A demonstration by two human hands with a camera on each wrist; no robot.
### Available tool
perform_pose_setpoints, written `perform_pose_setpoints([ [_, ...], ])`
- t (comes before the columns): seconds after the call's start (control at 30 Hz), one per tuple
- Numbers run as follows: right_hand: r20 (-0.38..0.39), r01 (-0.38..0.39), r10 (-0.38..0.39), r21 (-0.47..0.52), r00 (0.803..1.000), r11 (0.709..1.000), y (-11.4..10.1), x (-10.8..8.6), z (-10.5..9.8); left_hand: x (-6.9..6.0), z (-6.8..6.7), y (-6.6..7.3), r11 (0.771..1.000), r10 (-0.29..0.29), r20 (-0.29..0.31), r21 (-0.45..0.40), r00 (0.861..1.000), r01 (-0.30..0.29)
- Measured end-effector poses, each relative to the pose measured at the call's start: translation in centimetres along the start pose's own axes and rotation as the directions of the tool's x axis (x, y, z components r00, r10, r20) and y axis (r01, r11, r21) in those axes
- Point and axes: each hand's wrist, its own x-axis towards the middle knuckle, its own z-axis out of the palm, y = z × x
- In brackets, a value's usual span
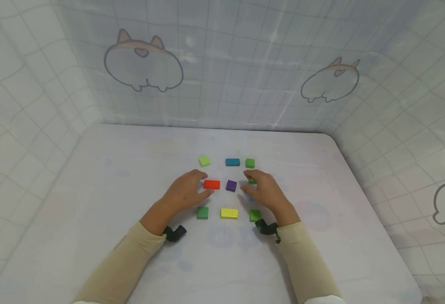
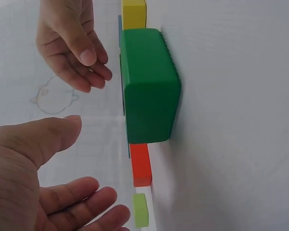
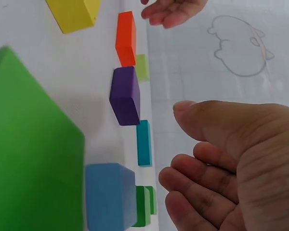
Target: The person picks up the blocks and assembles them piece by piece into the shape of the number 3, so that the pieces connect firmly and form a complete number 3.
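Note:
My left hand (image 1: 184, 190) hovers at the red block (image 1: 211, 184), thumb and fingers spread with a gap between them. Seen from the left wrist, that hand (image 2: 62, 178) holds nothing, and a dark green block (image 2: 151, 86) stands close to the camera. My right hand (image 1: 266, 190) is held beside the purple block (image 1: 231, 185), its fingers loosely bent and apart from the thumb. Under it, a green block (image 1: 252, 181) and a blue block (image 3: 111, 197) are partly hidden in the head view. The right wrist view shows this hand (image 3: 221, 163) without anything in its grasp.
Behind the hands lie a light green block (image 1: 204, 161), a teal block (image 1: 232, 162) and a green block (image 1: 250, 163). Nearer me are a yellow block (image 1: 229, 213) and another green block (image 1: 255, 215). Patterned curtains (image 1: 222, 63) surround the white table (image 1: 131, 160).

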Motion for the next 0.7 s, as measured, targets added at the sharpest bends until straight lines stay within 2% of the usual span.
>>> perform_pose_setpoints([
  [0.17, 0.032, -0.03, 0.029, 0.022, 0.999, 0.999, -0.2, 0.1, 0.4, 0.0, 0.0, 0.1, 1.0, 0.003, 0.01, -0.023, 1.0, -0.003],
  [0.47, 0.036, -0.018, 0.017, 0.028, 0.999, 0.999, -0.7, 0.4, 1.0, 0.4, -0.1, -0.3, 0.997, -0.015, 0.011, -0.082, 1.0, 0.016],
  [0.7, 0.057, -0.044, 0.041, 0.05, 0.998, 0.998, -0.8, 0.7, 1.4, 0.9, 0.2, -0.7, 0.994, -0.012, 0.023, -0.105, 1.0, 0.014],
])
